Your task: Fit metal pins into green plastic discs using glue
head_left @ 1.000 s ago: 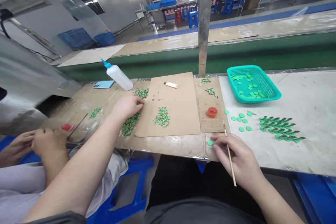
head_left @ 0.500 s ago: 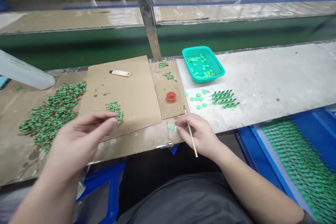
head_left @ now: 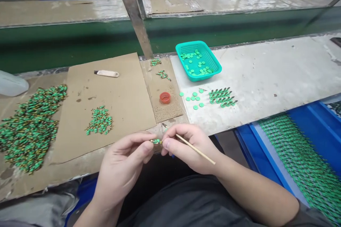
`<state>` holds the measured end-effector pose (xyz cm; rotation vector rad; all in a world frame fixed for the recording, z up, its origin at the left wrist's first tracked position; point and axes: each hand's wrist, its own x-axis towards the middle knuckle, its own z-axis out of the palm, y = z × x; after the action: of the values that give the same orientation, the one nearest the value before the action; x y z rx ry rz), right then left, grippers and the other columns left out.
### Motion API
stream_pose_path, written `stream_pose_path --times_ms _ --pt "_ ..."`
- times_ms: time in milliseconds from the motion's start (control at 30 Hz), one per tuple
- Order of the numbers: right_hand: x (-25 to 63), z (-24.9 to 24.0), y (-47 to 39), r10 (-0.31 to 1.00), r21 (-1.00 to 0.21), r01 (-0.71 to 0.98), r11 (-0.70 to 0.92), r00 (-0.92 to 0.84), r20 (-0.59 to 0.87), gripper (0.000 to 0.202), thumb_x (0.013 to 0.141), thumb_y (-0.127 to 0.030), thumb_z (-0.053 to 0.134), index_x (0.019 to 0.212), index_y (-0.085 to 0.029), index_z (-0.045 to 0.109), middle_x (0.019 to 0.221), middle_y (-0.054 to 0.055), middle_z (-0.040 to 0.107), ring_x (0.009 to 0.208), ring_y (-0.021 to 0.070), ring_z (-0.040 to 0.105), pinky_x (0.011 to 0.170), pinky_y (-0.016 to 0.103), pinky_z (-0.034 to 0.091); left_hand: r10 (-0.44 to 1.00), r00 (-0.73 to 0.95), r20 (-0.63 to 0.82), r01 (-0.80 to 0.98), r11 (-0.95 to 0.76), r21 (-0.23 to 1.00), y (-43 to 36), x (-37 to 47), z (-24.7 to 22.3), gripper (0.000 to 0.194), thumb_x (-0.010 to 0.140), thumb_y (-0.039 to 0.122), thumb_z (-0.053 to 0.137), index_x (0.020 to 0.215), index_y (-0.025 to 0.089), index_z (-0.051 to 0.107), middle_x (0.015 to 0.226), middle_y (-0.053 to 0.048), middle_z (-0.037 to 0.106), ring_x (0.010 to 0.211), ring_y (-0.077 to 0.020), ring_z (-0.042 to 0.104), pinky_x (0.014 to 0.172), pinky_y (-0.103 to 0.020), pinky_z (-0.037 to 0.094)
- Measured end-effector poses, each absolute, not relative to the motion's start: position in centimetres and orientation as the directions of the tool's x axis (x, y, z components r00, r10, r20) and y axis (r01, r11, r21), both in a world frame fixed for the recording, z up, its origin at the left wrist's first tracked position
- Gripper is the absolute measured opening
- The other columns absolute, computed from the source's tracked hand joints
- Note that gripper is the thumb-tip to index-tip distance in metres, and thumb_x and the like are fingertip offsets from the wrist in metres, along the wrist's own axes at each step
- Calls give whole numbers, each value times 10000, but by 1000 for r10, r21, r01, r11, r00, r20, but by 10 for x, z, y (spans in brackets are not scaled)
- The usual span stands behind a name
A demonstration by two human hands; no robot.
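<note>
Gripping a brush (head_left: pixel 198 151), your right hand (head_left: pixel 197 141) is pinching a green piece (head_left: pixel 156 141) with your left hand (head_left: pixel 119 165), fingers (head_left: pixel 145 147) nearly closed; mounted rows (head_left: pixel 223 105) are standing, discs (head_left: pixel 195 94) and pile (head_left: pixel 34 124) lying loose.

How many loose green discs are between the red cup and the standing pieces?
8: one disc nearest the red cup, four discs bunched right of it, one disc just left of the standing pieces, two discs in front. None seems hidden.

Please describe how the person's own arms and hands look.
The left hand and right hand are bare, with no gloves, rings or watch visible. The right forearm is uncovered up to a dark sleeve near the elbow, worn with a dark grey top; the left sleeve is out of view.
</note>
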<state>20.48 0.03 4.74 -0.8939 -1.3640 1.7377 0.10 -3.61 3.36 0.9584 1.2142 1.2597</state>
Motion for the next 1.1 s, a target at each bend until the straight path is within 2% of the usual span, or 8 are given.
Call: stream_pose_path --times_ms 133,200,267,367,667,833,933,1100 --pt "216 35 3 900 -995 -86 -49 -435 -6 83 1003 -293 761 966 -220 774 853 7 817 720 143 720 669 268 595 990 -113 -90 -171 70 983 -41 4 27 175 909 501 949 971 344 901 784 0 762 551 -77 588 533 -209 544" --pt "224 26 11 915 -982 53 180 -375 147 59 986 -237 763 1045 -239 766 947 22 829 814 174 752 757 314 627 976 -218 -26 -19 22 1000 -42 -1 22 146 923 475 939 974 345 897 890 -6 803 638 -92 648 589 -210 578" --pt "231 17 21 860 -885 220 410 -417 295 143 975 -170 744 1094 -249 739 1047 48 832 956 218 767 895 377 628 959 -277 62 188 -9 982 -39 -7 18 139 932 468 926 968 337 897 982 -19 831 780 -129 726 686 -225 625" --pt "233 8 35 746 -750 324 576 -583 321 172 1003 -144 705 1141 -246 697 1099 65 823 1053 257 744 982 427 577 957 -251 143 371 -41 928 -30 -16 16 141 946 468 898 970 329 897 1034 -33 841 932 -178 771 786 -264 651" --pt "211 6 39 729 -626 458 631 -627 276 148 1037 -118 627 1110 -213 714 1010 76 789 991 279 682 897 428 539 941 -266 208 452 -68 889 -21 -19 17 123 970 430 873 992 310 885 1036 -15 838 967 -191 757 846 -315 634" --pt "230 17 28 735 -722 334 606 -583 347 538 1049 -27 468 1552 -161 605 1357 165 796 1211 305 734 1071 501 625 977 -52 207 528 -149 836 -15 -12 21 76 1017 395 807 1013 374 879 1033 26 854 944 -191 787 859 -320 649" --pt "248 30 26 746 -744 306 594 -555 368 604 1085 -75 477 1667 -223 542 1351 132 801 1207 293 765 1067 505 668 982 34 187 546 -175 819 -10 -7 19 96 1030 389 787 1038 376 881 1058 29 866 957 -196 804 890 -327 654" --pt "257 33 31 789 -769 273 579 -424 444 360 1134 -91 516 1374 -268 719 1276 50 846 1233 228 816 1102 448 695 977 9 213 556 -182 811 -7 -2 10 65 1003 352 843 1038 376 893 1048 57 876 940 -137 805 900 -244 646"
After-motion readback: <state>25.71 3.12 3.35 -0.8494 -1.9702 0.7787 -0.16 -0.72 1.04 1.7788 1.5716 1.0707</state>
